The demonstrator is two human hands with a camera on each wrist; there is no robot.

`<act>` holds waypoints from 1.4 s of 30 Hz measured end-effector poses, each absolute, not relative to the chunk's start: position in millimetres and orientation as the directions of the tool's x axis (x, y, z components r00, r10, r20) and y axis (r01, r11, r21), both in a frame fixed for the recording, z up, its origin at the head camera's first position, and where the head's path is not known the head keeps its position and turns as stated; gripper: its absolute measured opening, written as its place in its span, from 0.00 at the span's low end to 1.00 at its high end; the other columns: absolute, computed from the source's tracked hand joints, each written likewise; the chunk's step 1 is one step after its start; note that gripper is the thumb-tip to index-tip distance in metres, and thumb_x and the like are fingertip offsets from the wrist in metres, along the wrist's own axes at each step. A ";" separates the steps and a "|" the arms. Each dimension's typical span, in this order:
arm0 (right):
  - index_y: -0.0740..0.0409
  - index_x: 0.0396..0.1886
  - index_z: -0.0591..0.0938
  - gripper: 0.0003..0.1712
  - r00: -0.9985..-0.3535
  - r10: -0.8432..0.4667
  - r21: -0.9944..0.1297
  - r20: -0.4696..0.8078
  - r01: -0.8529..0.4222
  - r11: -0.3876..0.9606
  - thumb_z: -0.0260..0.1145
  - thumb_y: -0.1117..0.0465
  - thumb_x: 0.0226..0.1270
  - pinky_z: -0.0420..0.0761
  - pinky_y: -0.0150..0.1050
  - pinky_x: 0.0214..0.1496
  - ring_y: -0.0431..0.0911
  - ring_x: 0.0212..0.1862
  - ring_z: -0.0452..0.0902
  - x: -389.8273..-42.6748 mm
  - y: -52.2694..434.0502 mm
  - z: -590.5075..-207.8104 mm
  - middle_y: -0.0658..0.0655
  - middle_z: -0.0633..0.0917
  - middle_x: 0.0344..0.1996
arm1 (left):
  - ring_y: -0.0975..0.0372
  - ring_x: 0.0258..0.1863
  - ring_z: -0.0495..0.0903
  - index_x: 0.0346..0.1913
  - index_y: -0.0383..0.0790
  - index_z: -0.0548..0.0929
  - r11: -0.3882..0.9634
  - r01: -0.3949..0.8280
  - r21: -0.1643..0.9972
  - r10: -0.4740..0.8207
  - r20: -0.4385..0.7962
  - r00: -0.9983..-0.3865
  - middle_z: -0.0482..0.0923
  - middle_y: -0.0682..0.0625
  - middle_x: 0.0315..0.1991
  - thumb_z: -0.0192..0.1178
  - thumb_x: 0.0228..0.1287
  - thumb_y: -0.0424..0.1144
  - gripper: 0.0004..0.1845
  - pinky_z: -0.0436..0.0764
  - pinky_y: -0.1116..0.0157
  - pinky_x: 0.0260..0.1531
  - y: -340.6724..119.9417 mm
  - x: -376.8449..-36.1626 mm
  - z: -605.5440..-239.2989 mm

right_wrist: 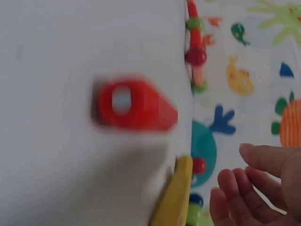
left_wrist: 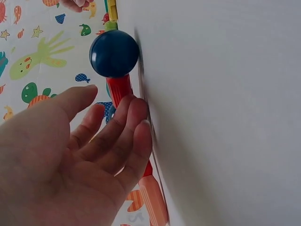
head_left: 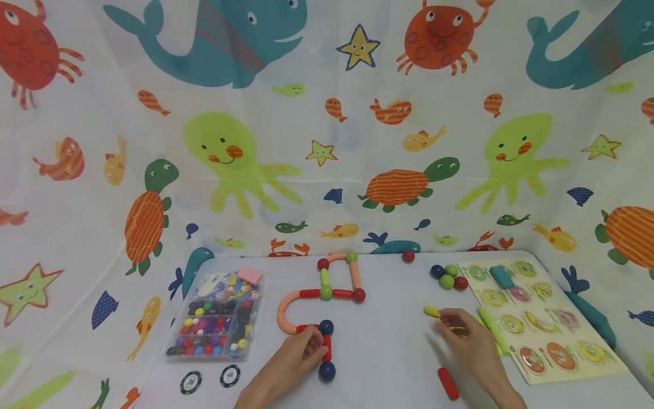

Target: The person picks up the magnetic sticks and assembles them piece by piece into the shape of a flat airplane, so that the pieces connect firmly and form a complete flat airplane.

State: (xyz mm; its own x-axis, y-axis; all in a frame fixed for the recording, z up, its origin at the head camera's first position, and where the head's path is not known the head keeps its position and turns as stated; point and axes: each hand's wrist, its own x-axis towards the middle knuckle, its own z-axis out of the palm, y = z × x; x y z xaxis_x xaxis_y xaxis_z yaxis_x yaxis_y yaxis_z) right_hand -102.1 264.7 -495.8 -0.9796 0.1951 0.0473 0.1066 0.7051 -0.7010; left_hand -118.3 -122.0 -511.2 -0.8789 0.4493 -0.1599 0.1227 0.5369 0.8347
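In the head view my left hand (head_left: 292, 357) is beside the magnetic-stick figure, its fingertips touching or very near a red stick (head_left: 327, 347) between two dark blue balls (head_left: 327, 372). The left wrist view shows the thumb apart from that red stick (left_wrist: 120, 89), with the fingers loosely bent. My right hand (head_left: 472, 341) is over a yellow stick (head_left: 431, 311), which it partly hides. In the right wrist view the thumb and fingers of the right hand (right_wrist: 258, 183) stand apart, away from the yellow stick (right_wrist: 174, 197). A loose red stick (head_left: 448, 384) lies in front of the right hand.
The figure's salmon curved stick (head_left: 284, 312) and green ball (head_left: 326, 292) lie farther back. A bead box (head_left: 214, 318) and two round chips (head_left: 191, 382) are at left. At right are several balls (head_left: 447, 282), a green stick (head_left: 493, 330) and a picture board (head_left: 552, 369).
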 end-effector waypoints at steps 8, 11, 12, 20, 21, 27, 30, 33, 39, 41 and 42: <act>0.57 0.58 0.81 0.21 -0.956 0.291 -0.612 0.046 0.203 0.764 0.69 0.54 0.71 0.84 0.36 0.45 0.55 0.51 0.83 -93.6 309.8 -498.0 0.61 0.87 0.50 | 0.69 0.35 0.77 0.46 0.51 0.77 0.544 0.154 0.825 0.447 -0.130 -0.885 0.78 0.59 0.37 0.61 0.73 0.48 0.07 0.78 0.74 0.39 -125.4 -116.7 -514.5; 0.59 0.56 0.82 0.20 -0.957 0.290 -0.581 0.020 0.225 0.782 0.70 0.55 0.69 0.84 0.49 0.49 0.56 0.50 0.83 -90.0 319.1 -504.4 0.62 0.87 0.48 | 0.70 0.35 0.77 0.46 0.50 0.78 0.531 0.164 0.831 0.456 -0.117 -0.882 0.78 0.59 0.37 0.61 0.73 0.48 0.08 0.78 0.74 0.38 -125.2 -116.8 -514.6; 0.59 0.56 0.82 0.20 -0.960 0.279 -0.572 0.015 0.221 0.790 0.70 0.55 0.69 0.83 0.52 0.51 0.57 0.50 0.83 -89.0 321.2 -506.4 0.62 0.87 0.48 | 0.70 0.35 0.76 0.46 0.49 0.78 0.528 0.166 0.833 0.458 -0.115 -0.881 0.78 0.58 0.37 0.61 0.73 0.48 0.08 0.78 0.74 0.38 -125.0 -116.9 -514.6; 0.60 0.55 0.84 0.21 -0.984 0.175 -0.504 -0.021 0.162 0.848 0.74 0.60 0.63 0.81 0.56 0.54 0.55 0.49 0.83 -90.2 322.6 -513.1 0.60 0.88 0.47 | 0.70 0.34 0.76 0.46 0.49 0.78 0.525 0.170 0.834 0.462 -0.111 -0.880 0.77 0.58 0.36 0.61 0.73 0.48 0.08 0.78 0.74 0.37 -126.1 -116.1 -515.1; 0.61 0.55 0.84 0.22 -0.985 0.167 -0.499 -0.036 0.162 0.851 0.75 0.61 0.62 0.81 0.56 0.55 0.56 0.50 0.83 -90.7 322.1 -512.9 0.60 0.88 0.47 | 0.70 0.34 0.76 0.46 0.49 0.78 0.526 0.173 0.833 0.462 -0.109 -0.880 0.77 0.58 0.36 0.61 0.73 0.48 0.08 0.78 0.74 0.37 -126.1 -116.2 -515.4; 0.64 0.54 0.84 0.23 -0.987 0.135 -0.461 -0.089 0.161 0.873 0.76 0.63 0.60 0.79 0.59 0.57 0.56 0.50 0.82 -93.8 319.5 -512.7 0.61 0.88 0.46 | 0.70 0.34 0.76 0.46 0.50 0.79 0.524 0.167 0.835 0.463 -0.115 -0.879 0.78 0.59 0.36 0.61 0.73 0.49 0.08 0.78 0.74 0.38 -125.5 -116.6 -515.3; 0.64 0.54 0.84 0.22 -0.990 0.125 -0.451 -0.071 0.144 0.881 0.75 0.62 0.61 0.79 0.60 0.57 0.57 0.51 0.83 -95.2 318.6 -513.4 0.62 0.88 0.47 | 0.70 0.34 0.76 0.46 0.50 0.79 0.511 0.171 0.843 0.467 -0.105 -0.878 0.78 0.59 0.36 0.61 0.73 0.49 0.08 0.78 0.74 0.38 -127.0 -114.8 -515.5; 0.63 0.57 0.83 0.23 -0.987 0.152 -0.472 -0.058 0.161 0.867 0.74 0.61 0.63 0.80 0.59 0.55 0.58 0.52 0.82 -94.9 319.6 -513.0 0.64 0.87 0.49 | 0.70 0.34 0.76 0.46 0.49 0.79 0.491 0.194 0.849 0.479 -0.077 -0.874 0.78 0.59 0.36 0.61 0.73 0.49 0.09 0.78 0.73 0.38 -127.8 -112.8 -516.7; 0.62 0.61 0.81 0.25 -0.982 0.189 -0.508 0.019 0.154 0.847 0.73 0.62 0.64 0.79 0.59 0.54 0.59 0.51 0.80 -94.4 318.9 -507.9 0.66 0.86 0.51 | 0.71 0.34 0.76 0.47 0.49 0.79 0.472 0.220 0.854 0.488 -0.046 -0.871 0.78 0.60 0.35 0.61 0.73 0.49 0.09 0.79 0.73 0.38 -127.1 -109.6 -518.4; 0.60 0.61 0.80 0.25 -0.985 0.170 -0.526 0.036 0.126 0.841 0.73 0.60 0.65 0.78 0.57 0.53 0.57 0.51 0.79 -94.6 315.0 -504.5 0.64 0.86 0.51 | 0.71 0.34 0.77 0.47 0.50 0.79 0.474 0.205 0.856 0.485 -0.059 -0.872 0.79 0.60 0.35 0.61 0.72 0.49 0.09 0.79 0.73 0.38 -127.5 -108.8 -518.2; 0.59 0.61 0.81 0.25 -0.987 0.151 -0.530 0.060 0.097 0.843 0.73 0.59 0.65 0.79 0.55 0.52 0.56 0.51 0.80 -94.6 311.7 -503.1 0.63 0.86 0.50 | 0.70 0.34 0.77 0.47 0.50 0.79 0.475 0.195 0.858 0.483 -0.069 -0.873 0.79 0.60 0.35 0.62 0.72 0.50 0.09 0.79 0.74 0.38 -127.8 -108.4 -518.2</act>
